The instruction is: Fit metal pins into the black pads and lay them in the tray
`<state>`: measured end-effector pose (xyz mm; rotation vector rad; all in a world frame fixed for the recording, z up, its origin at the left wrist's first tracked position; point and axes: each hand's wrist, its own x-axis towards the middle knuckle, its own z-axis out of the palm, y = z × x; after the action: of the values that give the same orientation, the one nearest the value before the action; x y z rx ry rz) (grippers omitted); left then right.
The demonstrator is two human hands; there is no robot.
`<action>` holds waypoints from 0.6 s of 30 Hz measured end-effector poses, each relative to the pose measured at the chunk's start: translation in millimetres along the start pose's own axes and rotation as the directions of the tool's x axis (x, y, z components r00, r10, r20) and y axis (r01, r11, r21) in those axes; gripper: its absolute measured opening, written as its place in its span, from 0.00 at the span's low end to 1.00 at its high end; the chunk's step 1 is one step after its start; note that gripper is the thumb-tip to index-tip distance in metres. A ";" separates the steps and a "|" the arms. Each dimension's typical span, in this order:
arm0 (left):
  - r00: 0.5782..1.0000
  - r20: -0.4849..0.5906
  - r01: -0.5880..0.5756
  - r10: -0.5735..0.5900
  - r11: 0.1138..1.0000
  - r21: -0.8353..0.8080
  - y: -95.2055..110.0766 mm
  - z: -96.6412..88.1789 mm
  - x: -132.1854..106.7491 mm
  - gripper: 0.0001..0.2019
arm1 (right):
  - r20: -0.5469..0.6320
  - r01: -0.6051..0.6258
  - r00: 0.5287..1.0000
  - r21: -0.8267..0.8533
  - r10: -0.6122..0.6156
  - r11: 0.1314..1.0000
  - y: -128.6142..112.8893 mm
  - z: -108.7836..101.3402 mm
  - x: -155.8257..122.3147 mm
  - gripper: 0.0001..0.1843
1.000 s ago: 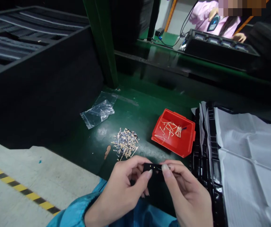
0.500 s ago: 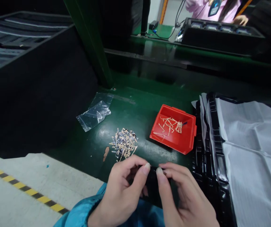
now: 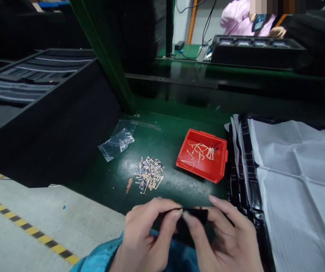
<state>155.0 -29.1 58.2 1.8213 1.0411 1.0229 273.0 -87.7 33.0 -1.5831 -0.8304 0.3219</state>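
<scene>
Black plastic piece point(image 3: 193, 215) pinched between left hand point(image 3: 148, 230) and right hand point(image 3: 224, 234)

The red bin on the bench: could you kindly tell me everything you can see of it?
The red bin is a small, open-topped container of glossy, plastic-looking material, with low walls and a raised rim. It sits flat on the green bench, turned at a slight angle. Thin tan strips lie loosely tangled on its floor. Its right side stands beside a black tray, though I cannot tell whether the two touch.
</scene>
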 end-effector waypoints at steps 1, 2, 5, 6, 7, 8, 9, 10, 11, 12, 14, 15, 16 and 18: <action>0.999 -0.020 -0.044 0.044 0.999 0.012 2.5 -0.4 -1.7 0.10 | -0.020 -0.038 0.999 0.011 0.038 0.999 0.1 -1.1 0.7 0.18; 0.998 -0.029 -0.060 0.060 0.998 -0.001 4.3 -0.5 -3.3 0.10 | -0.039 -0.060 0.997 0.019 0.061 0.998 0.8 -2.7 1.6 0.14; 1.000 -0.007 -0.021 0.020 0.996 -0.085 6.6 0.1 -6.8 0.09 | -0.037 0.120 0.992 -0.012 -0.120 0.993 6.8 -11.9 6.8 0.06; 1.000 0.005 -0.015 0.015 0.995 -0.096 7.4 -0.1 -7.6 0.09 | 0.000 0.231 0.973 -0.056 -0.232 0.971 9.3 -16.9 10.2 0.05; 1.000 0.012 -0.027 0.028 0.996 -0.085 8.6 -0.8 -8.3 0.08 | 0.069 0.349 0.937 -0.102 -0.344 0.931 11.2 -22.4 14.6 0.07; 0.998 0.013 -0.059 0.060 0.997 -0.053 10.3 -2.3 -9.0 0.08 | 0.159 0.460 0.884 -0.131 -0.439 0.878 12.2 -28.3 19.9 0.10; 0.994 0.008 -0.112 0.113 0.994 -0.003 12.3 -4.5 -9.7 0.08 | 0.253 0.544 0.827 -0.135 -0.502 0.828 12.0 -33.7 25.5 0.13; 0.985 0.001 -0.172 0.173 0.983 0.060 14.5 -7.6 -10.3 0.07 | 0.339 0.605 0.768 -0.108 -0.543 0.789 10.6 -38.1 30.9 0.16; 0.970 0.005 -0.240 0.242 0.962 0.132 16.7 -11.2 -11.0 0.07 | 0.393 0.645 0.718 -0.064 -0.575 0.761 8.4 -41.1 35.3 0.17; 0.950 0.021 -0.309 0.312 0.928 0.207 18.5 -15.0 -11.8 0.07 | 0.418 0.672 0.678 -0.018 -0.605 0.740 5.6 -42.4 38.1 0.18; 0.899 0.094 -0.433 0.428 0.836 0.337 19.8 -21.8 -14.2 0.07 | 0.406 0.684 0.654 0.041 -0.638 0.728 0.8 -39.7 37.5 0.15; 0.866 0.126 -0.493 0.484 0.784 0.376 19.0 -23.8 -16.1 0.08 | 0.350 0.682 0.676 0.035 -0.648 0.731 -0.3 -36.6 34.2 0.13; 0.834 0.141 -0.541 0.533 0.742 0.395 17.1 -24.6 -18.8 0.09 | 0.283 0.682 0.699 0.013 -0.657 0.731 -0.3 -33.2 29.5 0.13; 0.801 0.072 -0.569 0.594 0.719 0.398 10.8 -22.4 -27.2 0.11 | 0.161 0.694 0.713 -0.015 -0.683 0.720 2.4 -28.3 18.8 0.16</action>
<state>128.6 -52.3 69.1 2.5797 0.7457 1.3021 304.9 -96.2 41.2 -1.2069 -1.4990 -0.1498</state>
